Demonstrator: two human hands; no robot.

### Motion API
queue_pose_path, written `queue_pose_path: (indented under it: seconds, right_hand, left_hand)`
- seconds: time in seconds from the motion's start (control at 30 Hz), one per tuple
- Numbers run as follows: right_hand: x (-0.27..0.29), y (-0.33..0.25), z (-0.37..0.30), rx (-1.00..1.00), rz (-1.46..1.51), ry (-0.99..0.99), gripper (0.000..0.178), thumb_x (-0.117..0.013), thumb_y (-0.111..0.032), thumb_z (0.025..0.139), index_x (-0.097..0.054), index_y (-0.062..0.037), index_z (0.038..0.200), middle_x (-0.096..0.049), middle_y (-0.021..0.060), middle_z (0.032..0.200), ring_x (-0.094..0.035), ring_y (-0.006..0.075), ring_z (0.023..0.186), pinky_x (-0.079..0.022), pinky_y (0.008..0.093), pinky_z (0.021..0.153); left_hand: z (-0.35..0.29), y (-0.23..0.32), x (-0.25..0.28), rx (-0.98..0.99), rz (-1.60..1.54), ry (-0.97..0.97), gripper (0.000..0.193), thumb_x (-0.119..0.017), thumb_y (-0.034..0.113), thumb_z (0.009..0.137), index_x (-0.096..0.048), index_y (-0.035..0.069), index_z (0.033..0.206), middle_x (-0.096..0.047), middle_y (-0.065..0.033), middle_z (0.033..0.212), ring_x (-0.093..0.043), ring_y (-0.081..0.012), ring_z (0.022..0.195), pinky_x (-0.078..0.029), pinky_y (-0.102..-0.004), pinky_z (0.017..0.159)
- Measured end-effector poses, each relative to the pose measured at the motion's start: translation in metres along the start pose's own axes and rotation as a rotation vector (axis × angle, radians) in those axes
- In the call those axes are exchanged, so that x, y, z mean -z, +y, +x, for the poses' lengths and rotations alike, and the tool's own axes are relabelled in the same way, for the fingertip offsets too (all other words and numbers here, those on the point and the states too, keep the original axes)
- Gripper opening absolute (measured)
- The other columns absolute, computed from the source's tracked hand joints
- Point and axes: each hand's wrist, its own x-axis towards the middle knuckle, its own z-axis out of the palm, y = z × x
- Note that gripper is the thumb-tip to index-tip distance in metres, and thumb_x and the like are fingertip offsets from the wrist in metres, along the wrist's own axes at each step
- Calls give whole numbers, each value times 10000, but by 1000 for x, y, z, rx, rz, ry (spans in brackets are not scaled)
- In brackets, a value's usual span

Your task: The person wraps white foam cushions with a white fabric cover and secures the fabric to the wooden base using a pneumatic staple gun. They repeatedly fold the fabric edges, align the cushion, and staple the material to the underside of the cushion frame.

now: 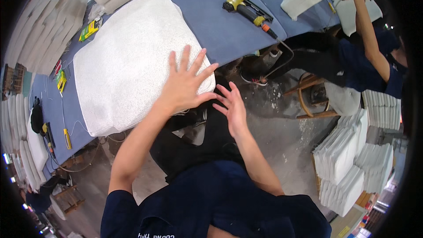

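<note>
Head view: white cushion [128,57] lies flat on the blue table [205,22] at its near edge, broad face up. Left hand [184,83] rests palm down on its near right part, fingers spread, gripping nothing; right hand [232,108] is held just off the near right corner, fingers parted, nothing in it. Progress, as judged: white cloth spans the top and the sides in view, so covering looks done there; slight puckering at the near left corner may want smoothing. Underside hidden; cannot tell whether the cloth is fastened below. Staple gun [247,10] lies on the table well apart to the right, in neither hand; yellow screwdriver [67,139] near the left end. Further out, stacks of white pads [50,26] stand at left; their share of the work cannot be told.
</note>
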Motion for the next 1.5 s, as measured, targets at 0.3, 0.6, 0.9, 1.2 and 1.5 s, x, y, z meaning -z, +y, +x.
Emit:
queue_pose_path:
  seconds: [0.3, 0.6, 0.9, 1.2, 1.5]
  right_hand:
    - [-43, 10, 95, -133, 109, 103, 594, -477, -475, 1125, -639, 42, 1370, -734, 177, 1225, -720, 249, 1121, -569, 421, 910]
    - [-33, 35, 105, -92, 38, 121, 711, -518, -574, 1101, -737, 101, 1162, -770, 167, 1105, -733, 219, 991, -565, 379, 860]
    - [-37, 58, 110, -251, 558, 24, 665, -420, -576, 1135, -523, -37, 1510, -634, 151, 1441, -687, 271, 1225, -575, 459, 992]
    - [-36, 47, 96, -261, 429, 61, 502, -568, -523, 1085, -620, -142, 1408, -674, 98, 1323, -671, 236, 1207, -566, 421, 967]
    - [-24, 101, 117, -115, 468, 40, 566, -533, -554, 1102, -679, -53, 1324, -720, 107, 1233, -694, 224, 1138, -547, 402, 980]
  left_hand:
    - [3, 25, -11, 3, 109, -61, 937, -857, 436, 806, -429, 324, 1632, -270, -159, 1747, -189, -513, 1600, -170, -798, 1201]
    - [5, 26, -15, 29, 86, -82, 894, -864, 409, 799, -475, 331, 1601, -276, -151, 1748, -175, -511, 1606, -131, -789, 1214]
    - [29, 8, -9, -222, 11, -100, 538, -813, 474, 841, -688, 240, 1309, -482, -61, 1598, -222, -412, 1611, -68, -849, 1193]
    - [28, 3, -19, -189, -79, -86, 211, -810, 340, 882, -758, 168, 993, -679, 21, 1120, -483, -305, 1435, -128, -711, 1280]
    - [29, 26, -24, -310, -31, -12, 154, -753, 275, 943, -745, 122, 963, -710, -20, 1017, -528, -313, 1430, -194, -642, 1293]
